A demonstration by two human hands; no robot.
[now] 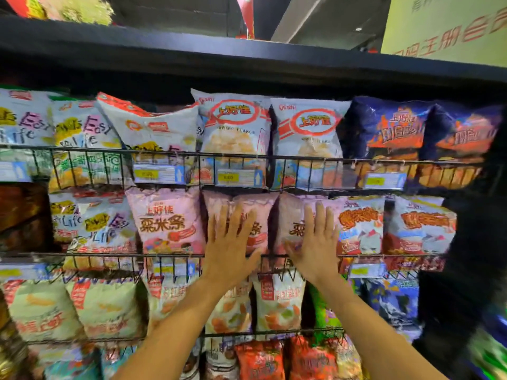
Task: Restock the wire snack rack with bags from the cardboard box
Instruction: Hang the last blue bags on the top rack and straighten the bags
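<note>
A black wire snack rack (247, 156) fills the view, with several tiers of bags. On the second tier stand three pink snack bags. My left hand (229, 244) presses flat, fingers straight, on the middle pink bag (260, 207). My right hand (315, 242) presses flat in the same way on the right pink bag (290, 212). A third pink bag (167, 220) stands untouched to the left. The cardboard box is out of view.
White shrimp-flake bags (233, 127) and dark blue bags (384, 130) stand on the tier above. Orange-print bags (362, 223) sit right of my hands. Yellow price tags (227, 177) hang on the wire fronts. A black shelf board (247, 61) runs overhead.
</note>
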